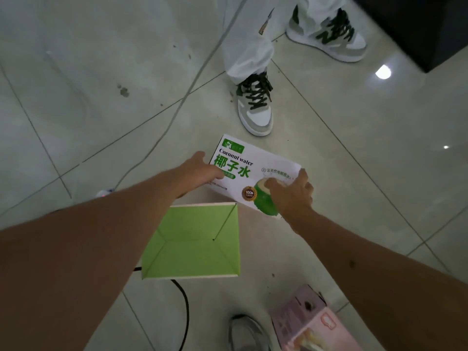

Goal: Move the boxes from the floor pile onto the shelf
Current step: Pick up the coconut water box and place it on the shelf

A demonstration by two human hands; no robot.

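A white coconut water box (pixel 253 160) with green lettering lies tilted low over the tiled floor. My left hand (pixel 196 173) grips its left edge, thumb on the printed face and fingers round the edge. My right hand (pixel 291 193) grips the box's right end, with the thumb on the green coconut picture and the fingers curled over the far edge. A plain green box (pixel 195 241) sits just nearer to me, under my left forearm. A pink box (pixel 311 323) lies at the bottom right. The shelf is out of view.
Another person's legs in white trousers and grey-green sneakers (pixel 254 107) stand right behind the coconut water box. A pale cable (pixel 177 107) and a black cable (pixel 186 307) run across the floor. A dark cabinet corner (pixel 417 26) is at the top right.
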